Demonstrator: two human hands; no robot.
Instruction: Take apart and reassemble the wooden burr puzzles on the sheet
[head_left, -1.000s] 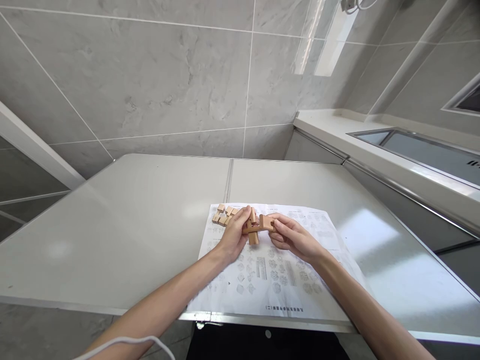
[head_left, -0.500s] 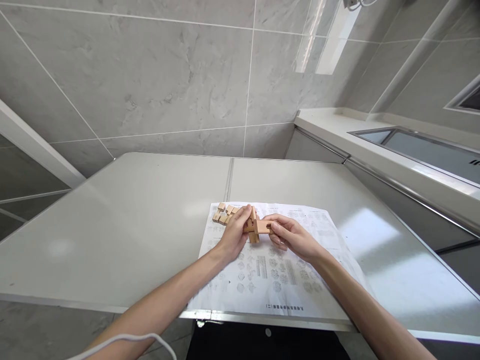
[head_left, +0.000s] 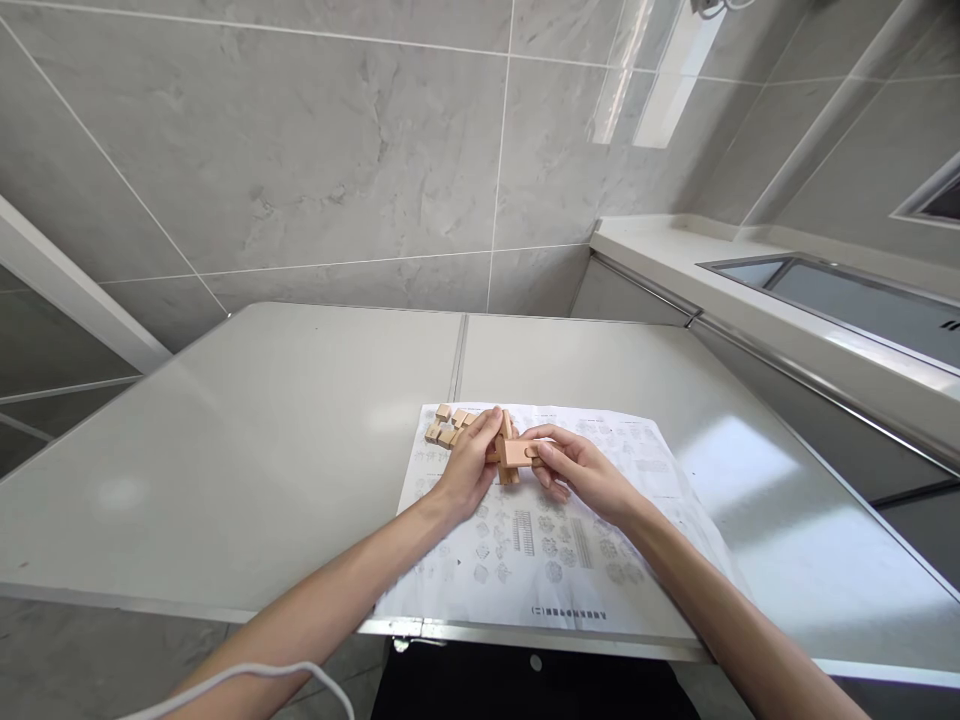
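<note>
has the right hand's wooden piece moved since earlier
Yes: the wooden piece slid left over the printed sheet, toward the wooden puzzle in the left hand.

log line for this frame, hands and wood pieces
left hand: grips wooden cluster | right hand: holds wooden block at cluster | loose pieces: on printed sheet, beside left hand

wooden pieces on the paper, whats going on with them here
A person is handling them with both bare hands over a printed sheet of diagrams spread on a grey table. The left hand grips a joined cluster of pieces, held upright just above the sheet. The right hand pinches a wooden block and holds it against the cluster's right side. A few loose pieces lie at the sheet's far left corner, beyond the left hand.
</note>
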